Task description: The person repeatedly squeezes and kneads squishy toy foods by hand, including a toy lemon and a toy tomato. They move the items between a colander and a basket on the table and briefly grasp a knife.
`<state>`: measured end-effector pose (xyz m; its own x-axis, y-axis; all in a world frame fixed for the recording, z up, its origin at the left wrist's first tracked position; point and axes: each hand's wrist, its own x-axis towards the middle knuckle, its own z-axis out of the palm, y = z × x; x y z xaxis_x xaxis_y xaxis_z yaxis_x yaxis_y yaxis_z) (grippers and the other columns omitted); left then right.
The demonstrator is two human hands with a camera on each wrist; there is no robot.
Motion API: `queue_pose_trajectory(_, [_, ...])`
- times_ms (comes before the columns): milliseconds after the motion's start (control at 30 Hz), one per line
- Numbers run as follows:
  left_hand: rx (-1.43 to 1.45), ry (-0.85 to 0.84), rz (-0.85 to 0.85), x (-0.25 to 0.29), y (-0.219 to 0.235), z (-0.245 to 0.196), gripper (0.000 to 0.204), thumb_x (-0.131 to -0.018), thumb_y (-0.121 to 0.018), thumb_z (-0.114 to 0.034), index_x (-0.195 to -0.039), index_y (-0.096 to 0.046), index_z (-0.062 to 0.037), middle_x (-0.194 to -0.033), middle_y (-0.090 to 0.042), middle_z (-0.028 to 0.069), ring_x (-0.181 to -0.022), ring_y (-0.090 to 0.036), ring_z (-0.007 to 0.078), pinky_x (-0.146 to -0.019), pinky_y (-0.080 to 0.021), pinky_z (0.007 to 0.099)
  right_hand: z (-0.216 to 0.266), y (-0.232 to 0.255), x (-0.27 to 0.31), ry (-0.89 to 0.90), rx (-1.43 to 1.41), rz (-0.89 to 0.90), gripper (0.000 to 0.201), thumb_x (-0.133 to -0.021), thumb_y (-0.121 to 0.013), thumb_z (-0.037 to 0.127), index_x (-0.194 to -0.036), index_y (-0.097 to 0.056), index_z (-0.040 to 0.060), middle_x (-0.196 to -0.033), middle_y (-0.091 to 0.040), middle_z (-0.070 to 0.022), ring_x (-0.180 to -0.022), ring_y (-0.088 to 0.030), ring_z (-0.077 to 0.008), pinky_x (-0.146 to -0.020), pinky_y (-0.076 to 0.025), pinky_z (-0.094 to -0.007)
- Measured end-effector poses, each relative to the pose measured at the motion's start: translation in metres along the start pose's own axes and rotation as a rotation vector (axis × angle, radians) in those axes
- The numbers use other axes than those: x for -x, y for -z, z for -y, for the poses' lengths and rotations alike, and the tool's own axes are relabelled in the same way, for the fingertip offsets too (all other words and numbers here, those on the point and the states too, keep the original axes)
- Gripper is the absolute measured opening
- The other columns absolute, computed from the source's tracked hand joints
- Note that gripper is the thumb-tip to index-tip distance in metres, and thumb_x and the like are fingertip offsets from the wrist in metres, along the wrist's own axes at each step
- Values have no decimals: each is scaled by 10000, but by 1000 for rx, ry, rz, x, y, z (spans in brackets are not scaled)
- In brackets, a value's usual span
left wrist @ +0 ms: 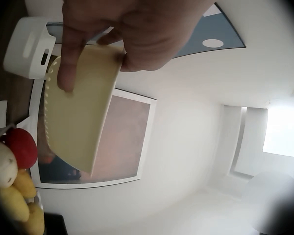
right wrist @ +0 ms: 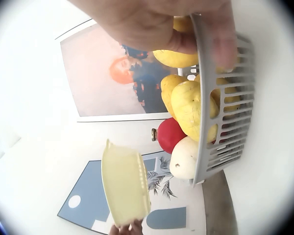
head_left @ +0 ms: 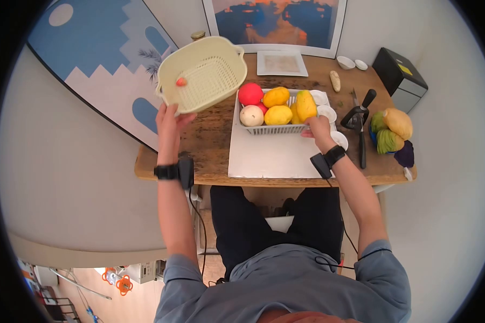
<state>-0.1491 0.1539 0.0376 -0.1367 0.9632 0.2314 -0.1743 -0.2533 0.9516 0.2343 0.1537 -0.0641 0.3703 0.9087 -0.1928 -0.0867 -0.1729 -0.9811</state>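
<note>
My left hand (head_left: 172,119) holds a cream plastic basket (head_left: 196,99) by its near rim, raised and tilted above the left side of the table. A small red-orange piece (head_left: 181,82) lies inside it. My right hand (head_left: 319,131) grips the near right rim of a grey slotted basket (head_left: 264,130), thumb and fingers on either side of its wall in the right wrist view. That basket holds several yellow fruits (head_left: 278,115), a red round one (head_left: 250,94) and a whitish round one (head_left: 251,116), all looking like fruit or vegetables.
A white board (head_left: 275,156) lies under the grey basket. Small white bowls (head_left: 339,141) line its right side. Further right are a black-handled knife (head_left: 362,151), a black-handled tool (head_left: 355,116) and a pile of produce (head_left: 397,123). A white tray (head_left: 282,63) and framed pictures (head_left: 277,24) stand behind.
</note>
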Motion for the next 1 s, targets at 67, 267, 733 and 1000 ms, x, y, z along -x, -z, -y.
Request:
queue_pose_trajectory(67, [-1, 37, 43, -28, -18, 10, 358, -928, -445, -152, -1219, -461, 56, -1147, -585, 172, -910, -650, 289, -766, -570, 342, -3, 7, 18, 49, 122, -78, 304, -769, -536, 62, -963, -498, -169, -803, -615, -240, -558, -658, -272, -465, -554, -344])
queue_pose_trajectory(267, [4, 213, 164, -89, -79, 70, 354, -930, -402, -148, -1212, -433, 63, -1160, -546, 192, -945, -635, 311, -761, -581, 364, -16, 32, 56, 108, 282, -111, 250, -800, -532, 99, -885, -514, -135, -691, -619, -207, -519, -656, -241, -439, -530, -322])
queue_pose_trajectory(733, [-219, 383, 320, -90, -122, 141, 289, -910, -465, -132, -1154, -548, 0, -1036, -633, 122, -899, -635, 197, -752, -539, 321, -23, 68, 76, 159, 284, 156, 277, -823, -507, 33, -1028, -505, -154, -706, -627, -173, -564, -667, -210, -484, -556, -302])
queue_pose_trajectory(1000, [-117, 458, 454, -84, -101, 165, 277, -951, -514, -226, -1079, -588, 8, -972, -646, 92, -862, -623, 160, -753, -503, 294, -22, 72, 76, 127, 259, 241, 380, -826, -506, 24, -1152, -474, -169, -727, -630, -170, -580, -661, -202, -495, -559, -292])
